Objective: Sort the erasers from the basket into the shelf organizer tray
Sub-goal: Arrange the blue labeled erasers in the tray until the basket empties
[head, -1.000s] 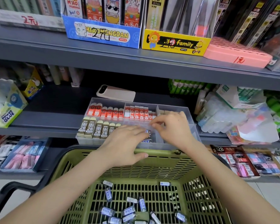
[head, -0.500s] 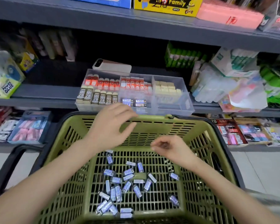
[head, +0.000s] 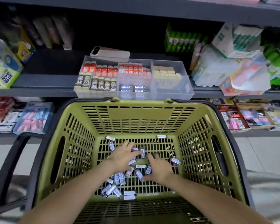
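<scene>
1. Head view, the grip: both hands are down in the green basket [head: 136, 120], palms down over the loose blue-and-white sleeved erasers [head: 118, 178] on its slatted floor.
   - The left hand [head: 123, 156] has its fingers stretched out, with the tips touching one eraser at the far edge of the pile.
   - The right hand [head: 160, 170] is spread wide just beside it, its thumb against another eraser.
   - Neither hand has closed round anything that I can see. What lies under the palms I cannot tell.

2. Same view, the destination: the clear organizer tray [head: 171, 65] sits on the shelf just beyond the basket's far rim.
   - Its near-middle compartment holds a few matching blue-labelled erasers [head: 132, 88].
   - The olive-sleeved erasers [head: 95, 84] fill the near left.
   - The orange-sleeved ones [head: 113, 68] fill the far row.
   - The plain cream erasers [head: 165, 73] fill the right.

3. What could go wrong, as I judge it:
   - Scooping several at once with flat fingers may let small erasers slip and drop back or fall to the floor on the way up.
   - A hurried drop could put them among the neighbouring sorts.

4. Readable writing: "2B" on the olive sleeves, and "POWER GLUE" on the box [head: 6, 76] at far left. The blue labels are too blurred to read.
</scene>
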Demonstrator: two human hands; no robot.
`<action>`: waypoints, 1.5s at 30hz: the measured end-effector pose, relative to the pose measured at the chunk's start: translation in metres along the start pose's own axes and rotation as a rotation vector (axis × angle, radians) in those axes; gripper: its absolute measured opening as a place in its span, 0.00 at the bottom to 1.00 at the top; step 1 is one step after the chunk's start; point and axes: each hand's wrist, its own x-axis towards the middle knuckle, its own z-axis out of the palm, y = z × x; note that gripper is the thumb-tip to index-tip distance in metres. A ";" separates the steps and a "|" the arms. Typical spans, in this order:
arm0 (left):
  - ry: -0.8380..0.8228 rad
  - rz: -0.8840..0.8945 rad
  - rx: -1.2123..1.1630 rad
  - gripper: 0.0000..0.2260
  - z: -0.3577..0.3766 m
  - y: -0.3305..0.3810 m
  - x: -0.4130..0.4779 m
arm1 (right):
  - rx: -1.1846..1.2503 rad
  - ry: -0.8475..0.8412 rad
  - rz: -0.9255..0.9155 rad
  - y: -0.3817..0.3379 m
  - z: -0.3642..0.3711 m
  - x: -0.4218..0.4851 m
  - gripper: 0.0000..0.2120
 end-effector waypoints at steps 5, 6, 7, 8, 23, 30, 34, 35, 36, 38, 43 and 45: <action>0.006 -0.058 -0.247 0.32 -0.004 -0.019 0.015 | 0.194 -0.042 -0.095 0.013 -0.006 0.002 0.30; 0.008 -0.050 -0.242 0.31 -0.005 -0.022 0.017 | 0.186 -0.041 -0.106 0.014 -0.007 0.002 0.29; 0.007 -0.043 -0.224 0.30 -0.005 -0.023 0.018 | 0.166 -0.034 -0.116 0.014 -0.007 0.002 0.27; 0.004 -0.036 -0.198 0.29 -0.005 -0.023 0.020 | 0.133 -0.021 -0.127 0.013 -0.008 0.002 0.26; 0.026 -0.481 -1.750 0.10 -0.038 0.002 0.010 | 0.568 0.268 -0.101 0.020 -0.060 0.007 0.13; -0.173 -0.332 -2.277 0.17 -0.096 0.013 -0.017 | 0.866 0.441 -0.278 -0.030 -0.125 -0.026 0.15; -0.107 -0.188 -2.109 0.14 -0.119 0.013 -0.030 | 0.870 0.433 -0.344 -0.040 -0.145 -0.037 0.15; -0.091 -0.173 -2.069 0.13 -0.124 0.013 -0.034 | 0.887 0.432 -0.368 -0.041 -0.149 -0.039 0.13; -0.079 -0.155 -2.042 0.12 -0.129 0.013 -0.037 | 0.904 0.437 -0.388 -0.041 -0.155 -0.042 0.12; -0.051 -0.118 -2.007 0.10 -0.140 0.010 -0.042 | 0.904 0.475 -0.395 -0.038 -0.168 -0.045 0.14; 0.069 -0.013 -1.967 0.11 -0.176 -0.005 -0.055 | 0.963 0.536 -0.388 -0.031 -0.220 -0.047 0.23; 0.150 0.024 -1.937 0.13 -0.187 -0.013 -0.059 | 0.948 0.585 -0.350 -0.031 -0.243 -0.041 0.16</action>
